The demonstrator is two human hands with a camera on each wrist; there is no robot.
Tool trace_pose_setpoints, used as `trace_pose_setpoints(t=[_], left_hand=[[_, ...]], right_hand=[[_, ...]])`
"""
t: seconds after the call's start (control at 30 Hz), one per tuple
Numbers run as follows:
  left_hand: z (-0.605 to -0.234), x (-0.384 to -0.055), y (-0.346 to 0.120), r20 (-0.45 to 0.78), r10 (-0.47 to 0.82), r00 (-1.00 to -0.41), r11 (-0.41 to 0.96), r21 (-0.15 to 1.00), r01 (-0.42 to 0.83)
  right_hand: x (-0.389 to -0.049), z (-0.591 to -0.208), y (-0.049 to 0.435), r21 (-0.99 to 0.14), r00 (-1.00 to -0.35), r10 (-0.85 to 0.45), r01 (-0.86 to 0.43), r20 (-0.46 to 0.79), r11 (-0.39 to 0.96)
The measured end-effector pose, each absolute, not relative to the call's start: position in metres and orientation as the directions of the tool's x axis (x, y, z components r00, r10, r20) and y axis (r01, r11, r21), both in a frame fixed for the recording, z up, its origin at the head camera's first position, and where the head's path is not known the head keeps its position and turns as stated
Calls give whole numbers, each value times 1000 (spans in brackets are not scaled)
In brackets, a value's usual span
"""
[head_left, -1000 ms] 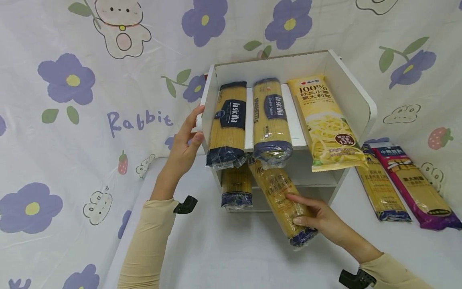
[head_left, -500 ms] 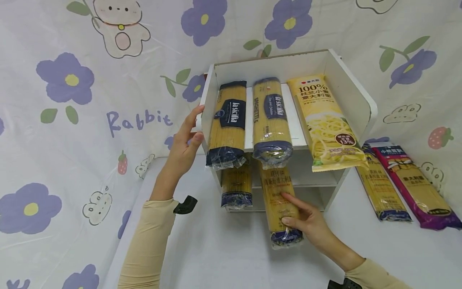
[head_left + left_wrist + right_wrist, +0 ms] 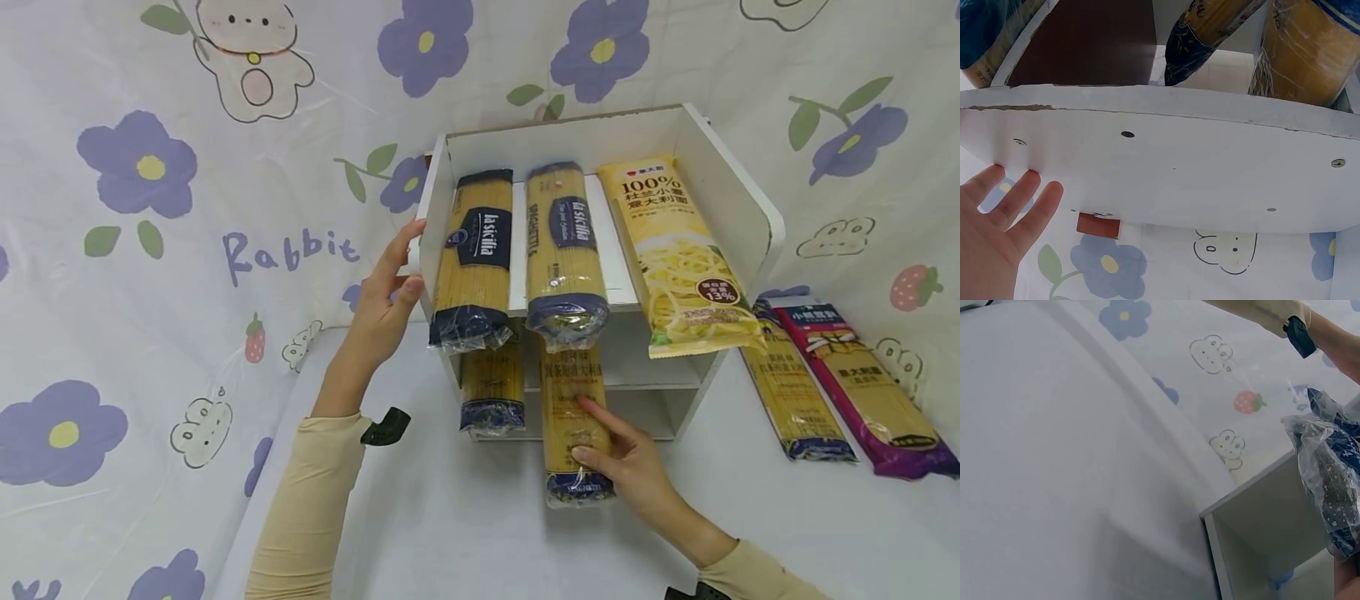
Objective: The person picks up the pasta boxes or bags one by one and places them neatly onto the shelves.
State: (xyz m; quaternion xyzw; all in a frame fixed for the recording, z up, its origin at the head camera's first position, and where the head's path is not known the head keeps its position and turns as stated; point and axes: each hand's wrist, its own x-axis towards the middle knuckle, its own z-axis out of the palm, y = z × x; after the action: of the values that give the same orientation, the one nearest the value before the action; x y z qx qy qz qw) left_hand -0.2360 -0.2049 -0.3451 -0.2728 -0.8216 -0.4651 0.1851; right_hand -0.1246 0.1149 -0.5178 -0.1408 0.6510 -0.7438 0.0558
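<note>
My right hand [image 3: 633, 471] pinches a pack of spaghetti [image 3: 576, 425] by its right side, thumb and fingers on the clear wrapper. The pack's far end sits inside the middle level of a white shelf [image 3: 738, 192], hidden under the packs above, while its blue near end sticks out. In the right wrist view, crinkled blue-and-clear wrapping [image 3: 1329, 481] shows at the right edge. With fingers extended, my left hand [image 3: 382, 321] touches the shelf's left side panel. The left wrist view has those fingertips [image 3: 1054, 190] against the white board [image 3: 1210, 165].
On the top level lie two blue-labelled spaghetti packs [image 3: 483, 237] and a yellow noodle pack [image 3: 686, 258]. Another spaghetti pack [image 3: 491, 392] juts out at the middle level's left. Right of the shelf, a spaghetti pack [image 3: 795, 387] and a purple-ended pack [image 3: 870, 383] lie on the white table.
My right hand has swung the near end of the spaghetti pack to the left, and the pack now lies straighter and slightly further in. My left hand stays on the side panel.
</note>
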Motion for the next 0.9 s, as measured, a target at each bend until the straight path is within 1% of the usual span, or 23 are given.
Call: trace_pose_setpoints(t=[0.2,0.33,0.6,0.9], left_hand=[[-346,-238,-205,567,275,-776,402,665,629],[-345,-238,-204,571,276,-773,416,654,631],[-345,-236,-204,558,273,-784,427,660,619],[-346,-237,-204,563,274,-779,413,663,624]], right_hand=[[-125,-516,113,-987,-959,-253,-98,128,-128],[-126,-516,114,-988,-957,-261,-96,124,-118],[-124,-513,113,-991,-963,-248,-85,109,-106],[-123,-507,111,-993,-965,-242,-90,104,-70]])
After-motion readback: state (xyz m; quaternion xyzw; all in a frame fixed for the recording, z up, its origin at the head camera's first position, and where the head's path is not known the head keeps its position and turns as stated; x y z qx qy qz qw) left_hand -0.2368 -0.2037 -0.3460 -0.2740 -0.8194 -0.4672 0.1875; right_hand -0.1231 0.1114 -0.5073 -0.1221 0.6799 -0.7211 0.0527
